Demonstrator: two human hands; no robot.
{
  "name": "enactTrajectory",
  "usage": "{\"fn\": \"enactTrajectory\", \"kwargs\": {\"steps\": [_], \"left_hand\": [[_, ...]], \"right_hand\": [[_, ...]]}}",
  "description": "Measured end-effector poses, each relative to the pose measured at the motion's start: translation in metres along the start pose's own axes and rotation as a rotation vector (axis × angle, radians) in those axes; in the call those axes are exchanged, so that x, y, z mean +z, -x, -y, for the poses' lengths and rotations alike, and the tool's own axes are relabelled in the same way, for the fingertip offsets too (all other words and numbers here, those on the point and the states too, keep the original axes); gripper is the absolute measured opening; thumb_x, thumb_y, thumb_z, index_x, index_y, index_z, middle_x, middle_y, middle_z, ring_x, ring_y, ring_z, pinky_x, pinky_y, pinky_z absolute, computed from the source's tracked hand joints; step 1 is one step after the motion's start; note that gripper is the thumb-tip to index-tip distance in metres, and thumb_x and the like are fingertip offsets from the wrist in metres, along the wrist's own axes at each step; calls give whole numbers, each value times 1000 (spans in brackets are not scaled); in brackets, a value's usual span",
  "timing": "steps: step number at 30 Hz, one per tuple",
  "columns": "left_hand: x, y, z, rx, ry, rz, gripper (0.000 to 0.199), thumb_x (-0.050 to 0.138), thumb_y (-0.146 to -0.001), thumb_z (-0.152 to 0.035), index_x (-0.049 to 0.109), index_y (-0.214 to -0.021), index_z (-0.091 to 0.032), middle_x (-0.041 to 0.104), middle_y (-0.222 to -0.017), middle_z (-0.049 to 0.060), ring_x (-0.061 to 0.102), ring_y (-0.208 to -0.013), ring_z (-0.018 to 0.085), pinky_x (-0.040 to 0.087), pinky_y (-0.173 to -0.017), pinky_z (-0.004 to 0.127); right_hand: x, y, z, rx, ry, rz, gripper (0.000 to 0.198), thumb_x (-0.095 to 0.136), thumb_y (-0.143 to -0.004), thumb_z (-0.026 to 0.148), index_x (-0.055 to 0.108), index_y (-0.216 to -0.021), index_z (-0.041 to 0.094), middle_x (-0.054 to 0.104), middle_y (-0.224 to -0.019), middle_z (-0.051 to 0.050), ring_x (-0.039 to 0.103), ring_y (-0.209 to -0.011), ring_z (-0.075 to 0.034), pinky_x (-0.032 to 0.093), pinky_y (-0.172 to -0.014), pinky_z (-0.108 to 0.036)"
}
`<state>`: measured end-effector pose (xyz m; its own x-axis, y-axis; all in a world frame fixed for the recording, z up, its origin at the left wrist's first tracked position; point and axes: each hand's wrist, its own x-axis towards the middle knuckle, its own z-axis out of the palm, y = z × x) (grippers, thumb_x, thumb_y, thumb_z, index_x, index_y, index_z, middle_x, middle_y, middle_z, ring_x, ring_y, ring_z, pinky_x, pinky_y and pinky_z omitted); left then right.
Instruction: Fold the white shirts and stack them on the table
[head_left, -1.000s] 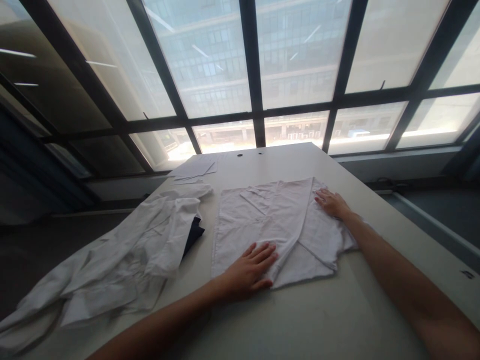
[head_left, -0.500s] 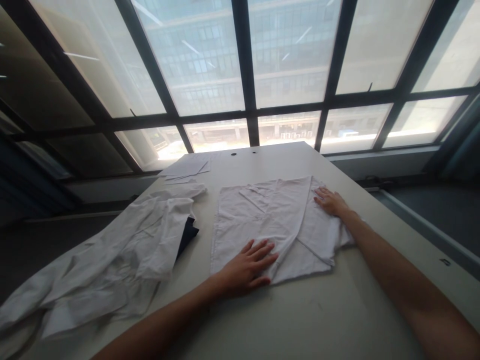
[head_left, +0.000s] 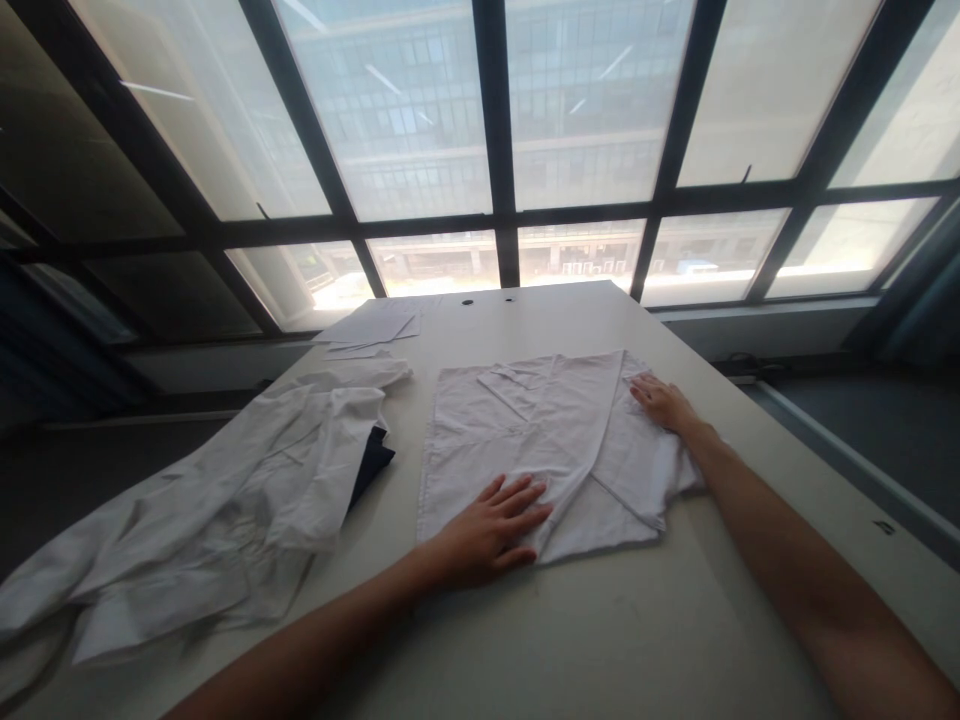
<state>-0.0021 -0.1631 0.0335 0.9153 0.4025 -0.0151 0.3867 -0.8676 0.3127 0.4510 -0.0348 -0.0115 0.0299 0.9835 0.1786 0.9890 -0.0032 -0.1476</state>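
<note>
A white garment (head_left: 517,430) lies folded over itself on the white table (head_left: 600,640), with creases across its top layer. Flat on its near edge rests my left hand (head_left: 491,530), fingers spread and pressing on the cloth. My right hand (head_left: 664,403) lies on the far right part of the same garment, its fingers stretched out over the edge of the folded layer. The fabric under both palms is hidden. Neither hand grips anything.
To the left, a crumpled heap of white cloth (head_left: 247,490) hangs toward the table's left side, with a dark blue piece (head_left: 369,466) showing from under it. Sheets of paper (head_left: 375,325) lie at the far left corner. Large windows (head_left: 420,120) stand behind the table.
Both hands keep nearly the same places on the garment. The view has shifted slightly; the cloth looks unchanged.
</note>
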Motion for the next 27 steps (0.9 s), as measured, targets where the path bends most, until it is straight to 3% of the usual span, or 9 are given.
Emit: {"fn": "enactTrajectory", "kwargs": {"steps": [11,20,27], "left_hand": [[3,1,2,6,-31,-5,62,38,-104,-57,27,-160,-33,17,-168,4,11,-155,28,5,-125,50],[0,2,-1,30,-30,18,71,41,-102,-60,15,-162,-33,11,-169,5,7,-155,31,2,-124,53],[-10,23,-3,44,-15,12,77,53,-97,-58,18,-161,-36,11,-169,5,10,-155,33,9,-124,54]], "right_hand": [[0,0,1,3,6,8,50,26,-105,44,52,-144,24,45,-155,-13,40,-144,-27,32,-115,-54],[-2,1,3,6,0,18,51,26,-105,45,51,-144,24,44,-157,-13,38,-145,-26,29,-116,-55],[-5,0,5,36,1,4,52,26,-104,46,42,-151,31,40,-159,-12,32,-148,-29,25,-115,-66]]}}
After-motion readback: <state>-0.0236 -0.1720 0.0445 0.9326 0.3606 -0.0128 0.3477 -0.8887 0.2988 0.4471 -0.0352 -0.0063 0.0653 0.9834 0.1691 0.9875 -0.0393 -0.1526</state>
